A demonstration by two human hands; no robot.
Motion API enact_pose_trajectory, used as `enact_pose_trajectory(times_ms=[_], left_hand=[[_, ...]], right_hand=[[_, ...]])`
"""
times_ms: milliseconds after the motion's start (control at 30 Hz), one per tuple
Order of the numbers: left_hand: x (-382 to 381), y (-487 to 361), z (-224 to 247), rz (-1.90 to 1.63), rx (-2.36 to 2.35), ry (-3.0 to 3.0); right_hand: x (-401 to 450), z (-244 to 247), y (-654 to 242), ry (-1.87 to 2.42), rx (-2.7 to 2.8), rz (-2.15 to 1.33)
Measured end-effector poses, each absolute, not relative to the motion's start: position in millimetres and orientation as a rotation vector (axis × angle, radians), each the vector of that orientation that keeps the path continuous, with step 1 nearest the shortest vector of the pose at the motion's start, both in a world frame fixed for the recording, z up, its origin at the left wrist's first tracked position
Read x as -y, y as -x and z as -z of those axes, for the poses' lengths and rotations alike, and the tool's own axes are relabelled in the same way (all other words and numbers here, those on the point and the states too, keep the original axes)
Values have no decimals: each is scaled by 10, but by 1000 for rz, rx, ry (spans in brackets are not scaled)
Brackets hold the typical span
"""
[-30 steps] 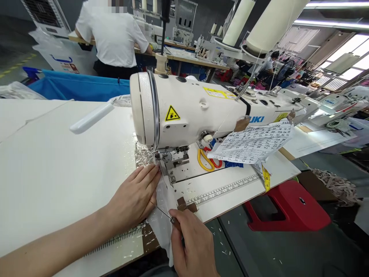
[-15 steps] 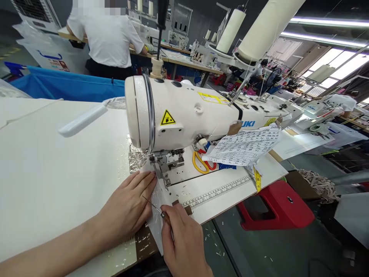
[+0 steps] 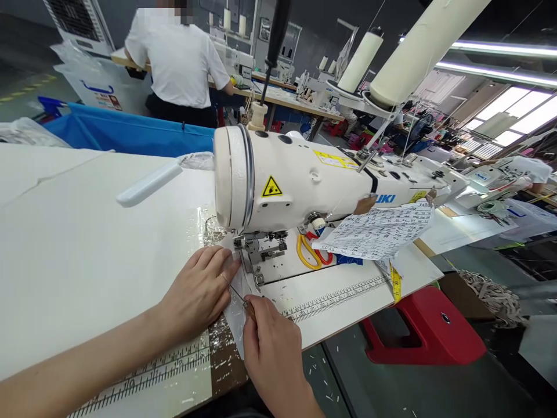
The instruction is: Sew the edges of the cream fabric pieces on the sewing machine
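The right hand [image 3: 272, 348] has its grip pinched shut on a thin metal awl [image 3: 237, 294], a slim bright shaft on a brownish handle, its tip slanting up and away from the fingers toward the left hand. The left hand [image 3: 198, 293] lies flat with fingers together, gripping nothing, pressing a piece of white fabric [image 3: 238, 316] down on the surface [image 3: 87, 249]. The fabric is soft, thin and slightly glossy; it sits between the two hands, its far edge just in front of the presser foot [image 3: 256, 255], its near end hanging off the surface edge. Judging by this, the cloth is positioned but little of it has passed under the foot, so most of the stitching appears left. Beyond the grips stands the sewing machine [image 3: 304, 180], smooth cream enamel, rounded, and behind it yellow-handled scissors [image 3: 308, 251] and a printed paper sheet [image 3: 378, 232].
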State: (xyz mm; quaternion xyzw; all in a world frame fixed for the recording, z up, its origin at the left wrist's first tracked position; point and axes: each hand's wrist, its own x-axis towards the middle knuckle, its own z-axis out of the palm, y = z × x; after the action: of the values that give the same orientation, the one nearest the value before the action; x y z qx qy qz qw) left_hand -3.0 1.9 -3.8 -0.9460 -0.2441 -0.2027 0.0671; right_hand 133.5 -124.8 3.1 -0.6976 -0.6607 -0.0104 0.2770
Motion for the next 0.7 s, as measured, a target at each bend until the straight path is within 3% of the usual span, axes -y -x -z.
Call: enact_pose_trajectory(times_ms=[333,700], left_hand=[[-281,81,35,597,644,2795],[68,16,29,662,613,2886]], right_hand=[[1225,-73,-1300,1834,1656,-238],[1376,-114,-1320,1812,1701,-196]])
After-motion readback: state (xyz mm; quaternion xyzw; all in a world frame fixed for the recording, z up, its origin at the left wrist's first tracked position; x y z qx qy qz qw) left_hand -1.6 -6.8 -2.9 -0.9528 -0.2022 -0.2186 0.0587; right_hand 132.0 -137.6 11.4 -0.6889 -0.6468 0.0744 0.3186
